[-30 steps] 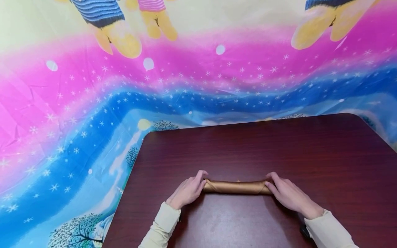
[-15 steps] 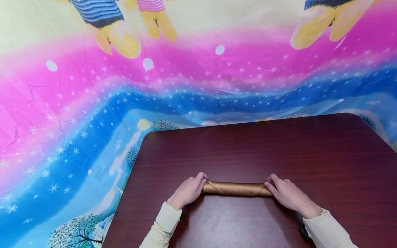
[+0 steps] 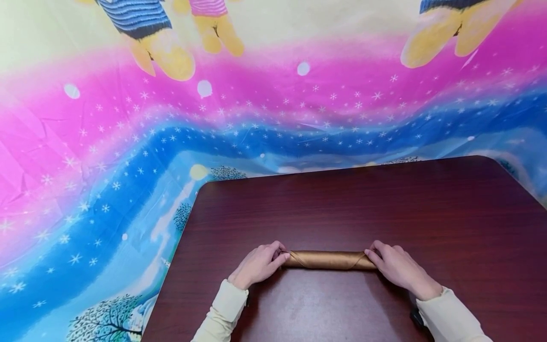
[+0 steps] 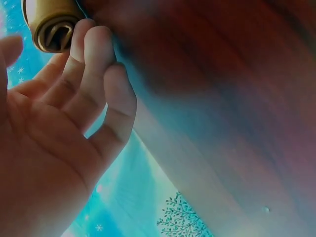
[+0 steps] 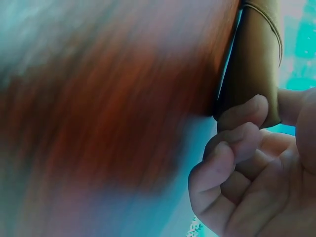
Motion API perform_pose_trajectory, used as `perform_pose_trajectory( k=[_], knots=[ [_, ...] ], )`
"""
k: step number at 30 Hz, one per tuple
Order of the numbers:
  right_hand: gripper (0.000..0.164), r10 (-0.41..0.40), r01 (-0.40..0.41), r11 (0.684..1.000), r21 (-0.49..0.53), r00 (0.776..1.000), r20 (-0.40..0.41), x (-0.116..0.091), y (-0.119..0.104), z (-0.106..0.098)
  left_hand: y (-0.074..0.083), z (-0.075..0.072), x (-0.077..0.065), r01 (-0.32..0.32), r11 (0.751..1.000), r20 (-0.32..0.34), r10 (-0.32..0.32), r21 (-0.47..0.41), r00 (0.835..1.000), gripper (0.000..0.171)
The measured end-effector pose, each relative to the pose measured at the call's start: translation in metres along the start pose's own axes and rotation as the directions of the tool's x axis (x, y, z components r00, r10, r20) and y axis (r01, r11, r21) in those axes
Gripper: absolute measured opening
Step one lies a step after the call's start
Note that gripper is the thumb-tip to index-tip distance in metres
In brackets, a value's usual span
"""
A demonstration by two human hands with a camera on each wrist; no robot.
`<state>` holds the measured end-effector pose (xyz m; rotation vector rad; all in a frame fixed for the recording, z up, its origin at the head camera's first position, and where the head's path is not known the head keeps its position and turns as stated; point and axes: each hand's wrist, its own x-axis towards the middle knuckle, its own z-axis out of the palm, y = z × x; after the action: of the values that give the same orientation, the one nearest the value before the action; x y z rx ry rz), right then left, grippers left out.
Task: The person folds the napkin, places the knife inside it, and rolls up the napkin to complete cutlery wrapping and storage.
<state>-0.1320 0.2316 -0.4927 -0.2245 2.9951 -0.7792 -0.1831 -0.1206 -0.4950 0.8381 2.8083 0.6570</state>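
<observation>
A roll of shiny golden-brown satin cloth (image 3: 326, 260) lies crosswise between the two hands, with slanting fabric edges near both ends. At its left end, the left hand (image 3: 258, 263) has loosely bent fingers. In the left wrist view, those fingertips (image 4: 98, 44) overlap the roll's spiral end (image 4: 58, 35), while the thumb (image 4: 11, 49) stands a little apart from it. The right hand (image 3: 403, 268) pinches the other end between thumb and index finger. The right wrist view shows that index fingertip (image 5: 256, 107) against the satin, its other fingers curled below.
Under the roll is a dark reddish-brown wooden table (image 3: 342, 209) with rounded far corners. A printed backdrop (image 3: 265, 104) in pink and blue, with snowflakes and trees, hangs behind and to the left. Pale sleeves (image 3: 453, 313) cover both forearms.
The roll has turned slightly, and its slanting edges show more on the near side. The left thumb has come forward over the left end. The right hand has barely moved.
</observation>
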Motion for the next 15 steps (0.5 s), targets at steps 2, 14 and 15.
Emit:
perform_pose_trajectory(
  k=[2, 14, 15],
  knots=[
    [0.018, 0.003, -0.003, 1.0, -0.006, 1.0, -0.007, 0.0001, -0.0003, 0.0, -0.0008, -0.0004, -0.0006, 0.003, 1.0, 0.023, -0.003, -0.024, 1.0, 0.031],
    [0.019, 0.013, -0.013, 1.0, -0.006, 0.999, -0.031, 0.0007, -0.0014, 0.0011, -0.0009, 0.0006, -0.0005, -0.041, 0.999, -0.002, 0.041, -0.024, 0.999, 0.03],
    [0.019, 0.016, -0.016, 1.0, -0.004, 0.999, -0.03, 0.0007, -0.0017, 0.0013, -0.0005, 0.0009, 0.0001, -0.048, 0.999, -0.008, 0.048, -0.02, 0.999, 0.03]
  ],
)
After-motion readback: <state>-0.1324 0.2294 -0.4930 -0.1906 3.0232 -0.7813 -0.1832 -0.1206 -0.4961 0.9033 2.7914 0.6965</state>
